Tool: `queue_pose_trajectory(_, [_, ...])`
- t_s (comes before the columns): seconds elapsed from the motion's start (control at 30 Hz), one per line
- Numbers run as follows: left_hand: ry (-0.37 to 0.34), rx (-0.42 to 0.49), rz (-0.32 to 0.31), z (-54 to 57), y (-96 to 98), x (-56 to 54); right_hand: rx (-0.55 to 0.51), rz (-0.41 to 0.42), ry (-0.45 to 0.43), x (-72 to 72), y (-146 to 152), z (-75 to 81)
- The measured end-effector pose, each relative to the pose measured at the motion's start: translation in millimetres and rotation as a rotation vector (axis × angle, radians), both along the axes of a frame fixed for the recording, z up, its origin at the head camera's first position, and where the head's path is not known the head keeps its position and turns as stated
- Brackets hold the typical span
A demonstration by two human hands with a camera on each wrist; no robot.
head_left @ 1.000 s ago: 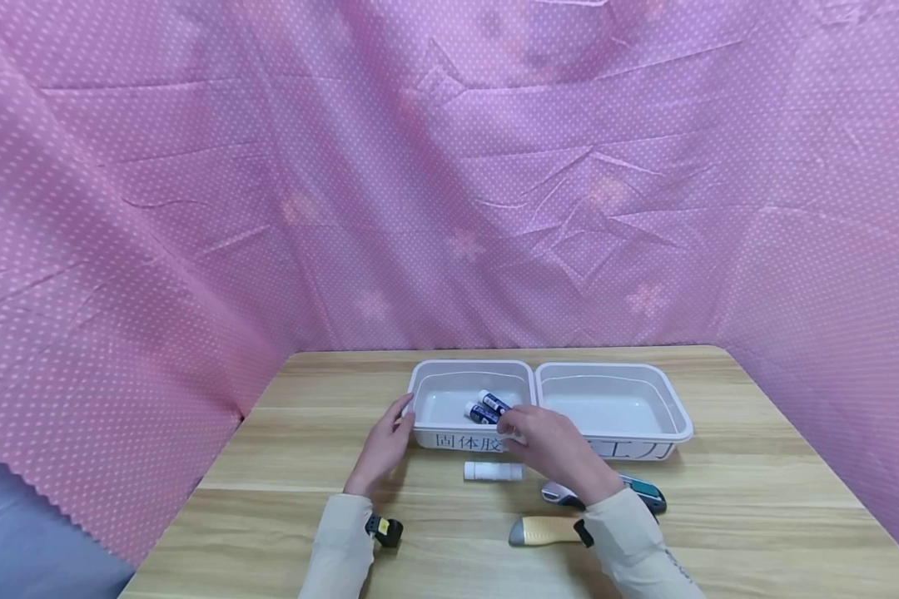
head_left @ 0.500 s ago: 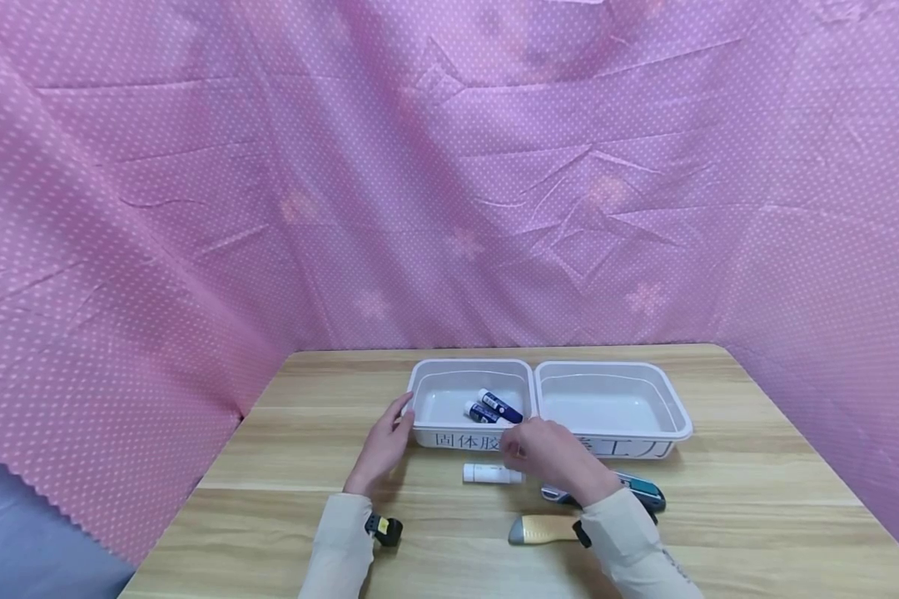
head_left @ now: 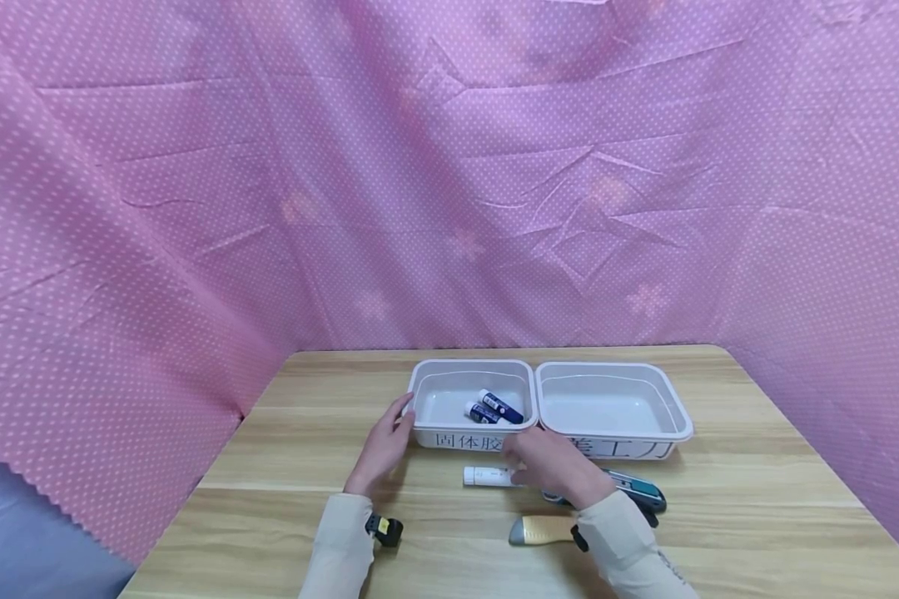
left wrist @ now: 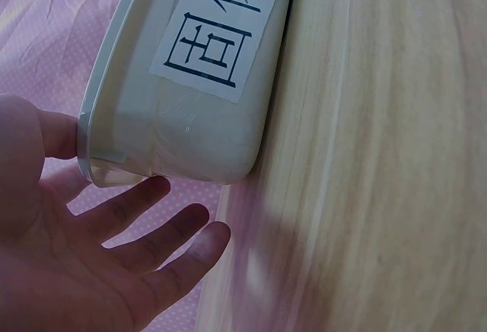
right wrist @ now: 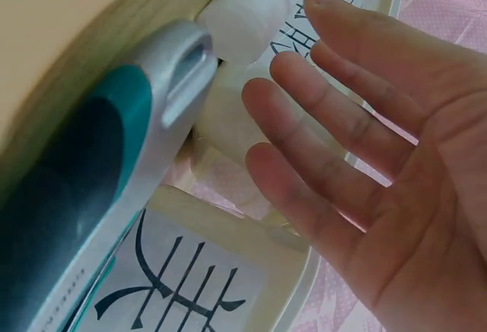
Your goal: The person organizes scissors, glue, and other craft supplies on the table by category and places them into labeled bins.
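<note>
My left hand (head_left: 382, 449) touches the left end of a white bin (head_left: 449, 363), thumb at the rim and the other fingers loosely spread, as the left wrist view shows. Inside that bin lie two blue glue sticks (head_left: 503, 407) with white caps. In front of it a white glue stick (head_left: 484, 476) lies on the table. My right hand (head_left: 550, 462) hovers at the stick's right end and hides it. Its fingers are relaxed and apart in the right wrist view, near the white glue stick (right wrist: 247, 20), holding nothing. A teal and grey utility knife (right wrist: 114, 172) lies below this hand.
A second white bin (head_left: 607, 365) with a Chinese label stands right beside the first. A yellow-orange handle with a grey end (head_left: 543, 530) lies nearer the front, partly under the right wrist. Pink dotted cloth (head_left: 449, 183) hangs behind the wooden table (head_left: 345, 374).
My right hand has drawn back from over the left bin's front rim, down to the white glue stick on the table. The left hand stays at the bin.
</note>
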State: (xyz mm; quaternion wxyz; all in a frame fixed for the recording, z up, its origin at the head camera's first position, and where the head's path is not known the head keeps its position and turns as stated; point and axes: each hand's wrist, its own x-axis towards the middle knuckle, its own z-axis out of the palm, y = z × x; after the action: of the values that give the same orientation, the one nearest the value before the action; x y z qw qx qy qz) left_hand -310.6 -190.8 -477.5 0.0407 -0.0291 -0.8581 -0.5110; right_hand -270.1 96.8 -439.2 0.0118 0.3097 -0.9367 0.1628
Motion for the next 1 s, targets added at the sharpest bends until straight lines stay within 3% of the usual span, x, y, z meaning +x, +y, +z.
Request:
queue_pose_trajectory(0.33, [0.003,-0.004,0.003,0.6,1.0,-0.2,-0.001,-0.024,-0.008,2.8,-1,-0.1])
queue_pose_trajectory(0.67, [-0.006,0.001,-0.006,2.4,0.9,0.9,0.03,0.003,0.065,-3.5,-1,-12.2])
queue_pose_trajectory(1.0, [0.008,-0.003,-0.008,0.8,0.7,0.9,0.035,0.007,0.081,0.5,-3,-10.4])
